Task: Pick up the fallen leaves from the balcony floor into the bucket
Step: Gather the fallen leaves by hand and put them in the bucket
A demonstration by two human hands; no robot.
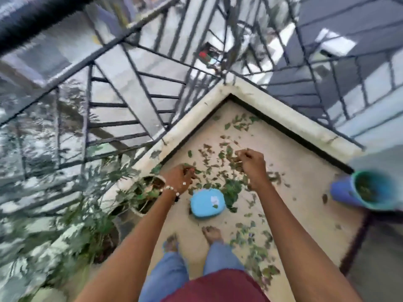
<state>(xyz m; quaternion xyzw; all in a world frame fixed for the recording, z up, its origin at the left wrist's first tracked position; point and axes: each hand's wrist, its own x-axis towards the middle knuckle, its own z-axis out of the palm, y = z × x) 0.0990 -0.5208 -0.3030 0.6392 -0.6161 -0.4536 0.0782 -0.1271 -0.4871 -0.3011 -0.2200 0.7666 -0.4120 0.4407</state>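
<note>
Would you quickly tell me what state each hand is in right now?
Left hand: fingers curled around a few leaves.
Right hand: fingers curled, pinching leaves; blur hides the details.

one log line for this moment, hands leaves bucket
left hand: grips leaves | right hand: grips leaves | fallen leaves: many on floor | bucket: far right, partly filled
</note>
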